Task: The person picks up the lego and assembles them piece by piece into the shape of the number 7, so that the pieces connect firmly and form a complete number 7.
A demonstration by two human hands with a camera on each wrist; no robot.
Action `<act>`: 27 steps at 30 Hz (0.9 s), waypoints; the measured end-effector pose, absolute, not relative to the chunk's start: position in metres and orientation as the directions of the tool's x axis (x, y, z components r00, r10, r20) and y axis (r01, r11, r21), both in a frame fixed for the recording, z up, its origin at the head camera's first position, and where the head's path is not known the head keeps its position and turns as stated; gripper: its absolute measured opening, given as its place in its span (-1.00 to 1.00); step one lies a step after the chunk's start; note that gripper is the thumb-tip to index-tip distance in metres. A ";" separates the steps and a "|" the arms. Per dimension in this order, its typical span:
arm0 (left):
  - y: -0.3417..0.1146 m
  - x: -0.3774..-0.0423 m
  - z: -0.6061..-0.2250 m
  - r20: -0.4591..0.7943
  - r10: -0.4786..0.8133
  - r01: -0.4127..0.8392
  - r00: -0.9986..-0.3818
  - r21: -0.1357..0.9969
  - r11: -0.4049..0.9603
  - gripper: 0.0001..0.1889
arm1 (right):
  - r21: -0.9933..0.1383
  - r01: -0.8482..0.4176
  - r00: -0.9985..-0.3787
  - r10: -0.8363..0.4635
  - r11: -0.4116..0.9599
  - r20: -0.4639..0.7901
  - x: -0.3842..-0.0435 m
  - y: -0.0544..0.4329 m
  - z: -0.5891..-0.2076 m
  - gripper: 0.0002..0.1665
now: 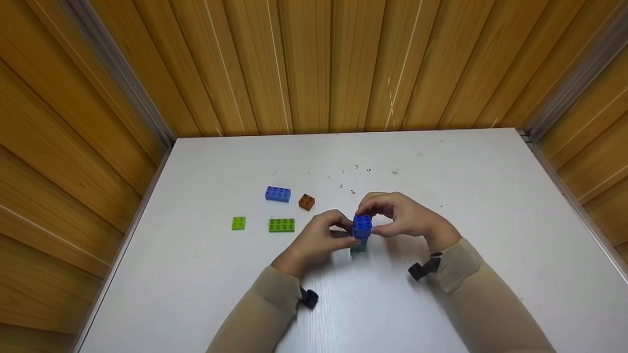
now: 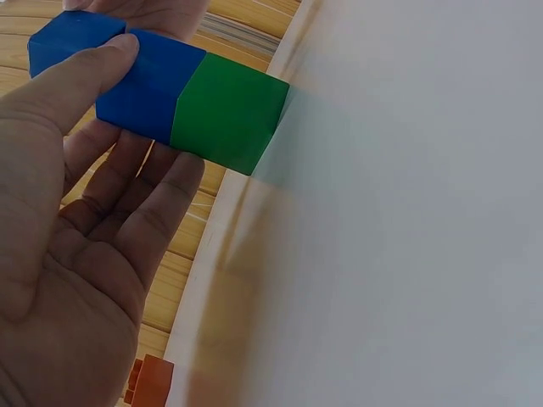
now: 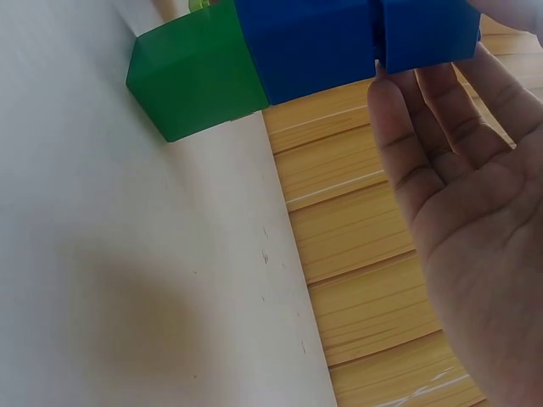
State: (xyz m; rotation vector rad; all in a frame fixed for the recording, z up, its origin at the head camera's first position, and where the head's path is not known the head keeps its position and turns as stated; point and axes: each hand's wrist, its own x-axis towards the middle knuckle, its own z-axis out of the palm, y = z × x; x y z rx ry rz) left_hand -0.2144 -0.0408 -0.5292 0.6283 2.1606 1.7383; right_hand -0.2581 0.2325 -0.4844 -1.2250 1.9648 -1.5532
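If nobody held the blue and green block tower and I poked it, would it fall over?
The block tower might tip, because it's taller than wide. Its top blue block could come off first, since a thin gap shows beneath it. It probably wouldn't squash: flat sides and crisp edges look like hard plastic.

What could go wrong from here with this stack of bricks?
A gap shows between the blue plastic top brick and the blue plastic middle brick, so the top one may be loose and could fall. Uneven pressing might tip the narrow stack, whose base is one green plastic brick.
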 end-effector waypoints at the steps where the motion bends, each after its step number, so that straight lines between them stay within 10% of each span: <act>1: -0.041 -0.214 -0.529 0.044 0.508 0.150 -0.860 0.974 0.170 -0.76 | -0.914 -0.404 -0.567 -0.792 0.028 0.226 -0.258 0.233 -0.484 -0.49; 27: -0.041 -0.214 -0.530 0.060 0.507 0.176 -0.860 0.967 0.185 -0.75 | -0.906 -0.423 -0.578 -0.775 0.017 0.255 -0.257 0.229 -0.488 -0.54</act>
